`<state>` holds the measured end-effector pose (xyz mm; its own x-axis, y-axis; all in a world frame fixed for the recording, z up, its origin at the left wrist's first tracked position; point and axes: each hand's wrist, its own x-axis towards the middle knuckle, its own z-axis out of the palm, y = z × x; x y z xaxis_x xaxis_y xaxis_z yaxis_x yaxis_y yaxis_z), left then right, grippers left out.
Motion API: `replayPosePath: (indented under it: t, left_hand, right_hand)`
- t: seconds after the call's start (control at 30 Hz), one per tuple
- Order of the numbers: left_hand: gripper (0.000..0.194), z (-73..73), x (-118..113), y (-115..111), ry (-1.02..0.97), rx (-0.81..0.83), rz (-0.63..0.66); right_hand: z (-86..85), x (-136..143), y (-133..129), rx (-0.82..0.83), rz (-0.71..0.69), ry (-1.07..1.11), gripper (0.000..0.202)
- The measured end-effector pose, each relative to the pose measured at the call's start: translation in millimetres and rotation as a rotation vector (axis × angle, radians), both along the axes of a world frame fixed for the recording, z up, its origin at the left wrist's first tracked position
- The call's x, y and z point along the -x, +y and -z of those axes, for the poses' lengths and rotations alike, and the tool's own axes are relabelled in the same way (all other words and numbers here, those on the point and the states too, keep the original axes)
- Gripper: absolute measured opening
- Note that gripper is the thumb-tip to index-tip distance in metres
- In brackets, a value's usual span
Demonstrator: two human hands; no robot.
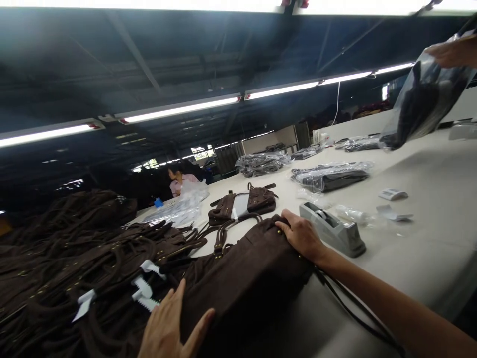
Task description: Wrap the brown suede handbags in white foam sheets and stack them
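Note:
A dark brown bag (pixel 246 268) lies on the pale table in front of me, its handles stretched toward the far side. My right hand (pixel 301 236) grips the bag's far right corner, thumb on top and fingers closed round the edge. At the bag's near left end, my left hand (pixel 171 323) rests with thumb and fingers spread. A heap of similar brown bags (pixel 93 268), some with white paper tags, spreads over the left side. Beyond my bag sits another brown bag (pixel 244 204) with a pale band round its middle.
A grey tape dispenser (pixel 331 228) stands just right of my right hand. Plastic-wrapped bags (pixel 330 176) lie farther back on the table (pixel 439 199). At upper right another person's hand (pixel 454 52) holds a bagged dark item (pixel 425 99). A person (pixel 181 181) is behind clear plastic (pixel 182 204).

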<state>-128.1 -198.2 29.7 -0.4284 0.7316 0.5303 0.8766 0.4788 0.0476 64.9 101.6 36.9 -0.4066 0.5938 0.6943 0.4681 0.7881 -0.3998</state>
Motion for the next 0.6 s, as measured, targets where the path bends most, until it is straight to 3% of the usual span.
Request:
replayPosePath:
  t: [0.17, 0.3, 0.43, 0.53, 0.6]
  left_hand:
    - [0.093, -3.8, 5, -5, -0.317, 0.256, 0.091]
    - [0.105, -9.3, -11, -11, -0.478, 0.280, 0.041]
    - [0.079, -14.2, -21, -2, -0.600, 0.124, -0.098]
    - [0.045, -18.7, -15, 12, -0.584, 0.059, -0.151]
    - [0.034, -21.5, -8, 20, -0.543, 0.029, -0.167]
  right_hand:
    - [0.4, -3, -2, 0.044, -0.013, 0.002, 0.011]
    - [-0.7, 1, -4, 0.056, -0.048, -0.027, 0.011]
    - [4.9, 10, 4, 0.052, -0.105, -0.099, 0.014]
    - [9.7, 17, 13, 0.035, -0.094, -0.157, 0.021]
    - [7.6, 19, 13, -0.043, -0.039, -0.165, 0.026]
